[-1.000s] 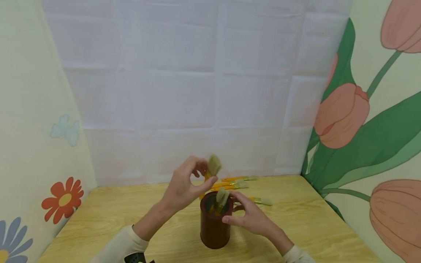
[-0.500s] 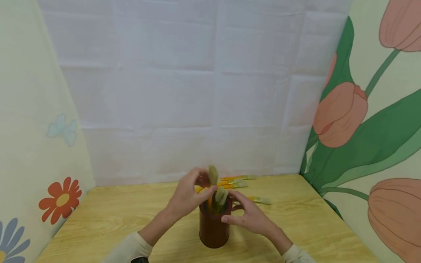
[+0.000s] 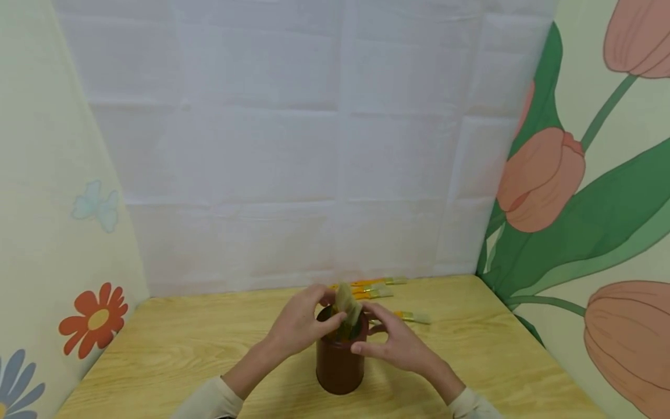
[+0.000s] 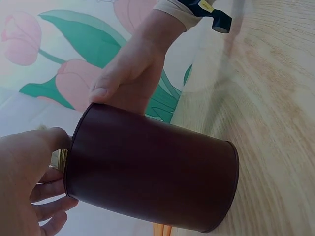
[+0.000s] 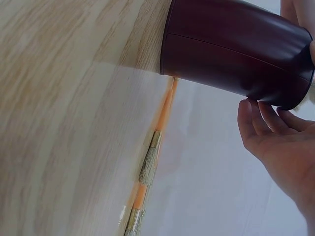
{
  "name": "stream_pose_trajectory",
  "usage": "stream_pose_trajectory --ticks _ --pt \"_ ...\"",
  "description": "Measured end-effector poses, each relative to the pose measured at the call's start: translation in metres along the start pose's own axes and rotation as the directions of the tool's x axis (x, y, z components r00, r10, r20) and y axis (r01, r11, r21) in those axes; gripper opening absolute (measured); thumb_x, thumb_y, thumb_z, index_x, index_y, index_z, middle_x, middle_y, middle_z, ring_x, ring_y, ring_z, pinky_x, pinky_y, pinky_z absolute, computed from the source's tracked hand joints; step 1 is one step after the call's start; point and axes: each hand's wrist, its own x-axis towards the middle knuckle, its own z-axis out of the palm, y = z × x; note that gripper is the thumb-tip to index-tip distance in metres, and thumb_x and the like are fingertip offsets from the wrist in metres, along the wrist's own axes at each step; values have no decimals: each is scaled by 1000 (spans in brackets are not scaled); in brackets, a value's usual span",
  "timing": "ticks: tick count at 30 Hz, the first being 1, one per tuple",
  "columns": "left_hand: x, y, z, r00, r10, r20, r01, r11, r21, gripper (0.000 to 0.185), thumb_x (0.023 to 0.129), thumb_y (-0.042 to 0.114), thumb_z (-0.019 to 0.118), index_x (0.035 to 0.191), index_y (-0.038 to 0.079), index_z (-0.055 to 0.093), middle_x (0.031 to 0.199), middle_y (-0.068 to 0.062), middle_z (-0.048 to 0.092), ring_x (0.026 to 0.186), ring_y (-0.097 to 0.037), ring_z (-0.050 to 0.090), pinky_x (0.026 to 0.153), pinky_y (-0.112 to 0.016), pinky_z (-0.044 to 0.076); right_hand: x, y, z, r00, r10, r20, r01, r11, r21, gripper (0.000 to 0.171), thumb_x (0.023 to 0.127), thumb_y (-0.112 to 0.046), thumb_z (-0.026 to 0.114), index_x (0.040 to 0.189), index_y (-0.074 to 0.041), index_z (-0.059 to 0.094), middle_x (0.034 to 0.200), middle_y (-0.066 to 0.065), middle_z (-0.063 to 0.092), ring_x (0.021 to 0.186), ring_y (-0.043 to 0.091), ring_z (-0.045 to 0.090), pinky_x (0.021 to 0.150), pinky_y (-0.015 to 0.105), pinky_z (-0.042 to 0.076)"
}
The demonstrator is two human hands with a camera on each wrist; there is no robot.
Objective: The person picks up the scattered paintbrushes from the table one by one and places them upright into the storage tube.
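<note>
A dark reddish-brown cylindrical brush holder (image 3: 340, 369) stands upright on the table in the head view. Bristle tips of paintbrushes show above its rim. My left hand (image 3: 300, 323) is at the rim's left side, thumb and fingers about a paintbrush (image 3: 344, 298) whose handle is down in the holder. In the left wrist view, a gold ferrule (image 4: 61, 160) shows between those fingers. My right hand (image 3: 395, 340) holds the holder near its rim from the right. Its fingers (image 5: 268, 120) lie against the wall in the right wrist view, where the thumb is hidden.
Several orange-handled paintbrushes (image 3: 378, 294) lie behind the holder on the wood-grain table (image 3: 225, 343). One more paintbrush (image 3: 416, 318) lies to the right, partly behind my right hand. A white sheet (image 3: 251, 174) hangs at the table's back edge, between flower-painted side panels.
My left hand has lowered the paintbrush into the holder, so its bristles now stand just above the rim beside the others. My right hand has stayed at the holder.
</note>
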Motion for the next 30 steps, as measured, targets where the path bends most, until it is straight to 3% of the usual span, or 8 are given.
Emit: stream_pose_trajectory --ticks 6,15,20,23,27,30 --pt "-1 -1 2 999 -36 33 34 997 66 28 92 36 78 111 19 67 108 6 61 91 -11 60 72 -31 53 -1 -2 -1 999 39 14 -39 999 13 65 98 -23 73 154 -29 41 146 -4 49 128 20 53 99 53 47" --pt "-4 -3 2 994 -55 92 44 993 112 35 92 36 78 117 14 68 111 2 57 91 -14 57 69 -30 51 -1 -3 -1 996 79 35 -81 996 42 66 99 -23 71 156 -23 38 153 -1 43 130 22 51 100 57 44" --pt "-4 -3 -2 989 -65 130 57 996 69 40 93 37 77 122 12 68 114 1 57 93 -15 57 70 -31 52 -2 -2 -1 997 70 38 -71 997 24 67 100 -23 70 157 -22 36 153 2 44 129 22 52 99 55 46" --pt "-3 -5 -4 985 -85 153 83 996 22 46 93 46 75 125 12 67 118 2 57 98 -15 59 74 -32 53 -1 -2 -1 998 59 35 -60 998 26 66 99 -23 71 156 -24 38 150 1 46 128 24 52 99 56 46" --pt "2 -10 -4 977 -117 176 131 989 -69 51 98 57 62 127 15 67 125 3 59 103 -16 60 79 -35 54 0 -2 0 999 16 28 -17 999 29 64 98 -20 73 154 -20 41 144 2 51 126 27 54 98 54 47" --pt "9 -17 -3 981 -128 148 147 982 -122 46 103 56 52 125 18 68 124 3 62 105 -16 61 84 -39 53 0 -1 0 1000 -6 23 5 999 33 64 98 -19 73 154 -18 42 141 3 53 123 28 55 96 52 49"
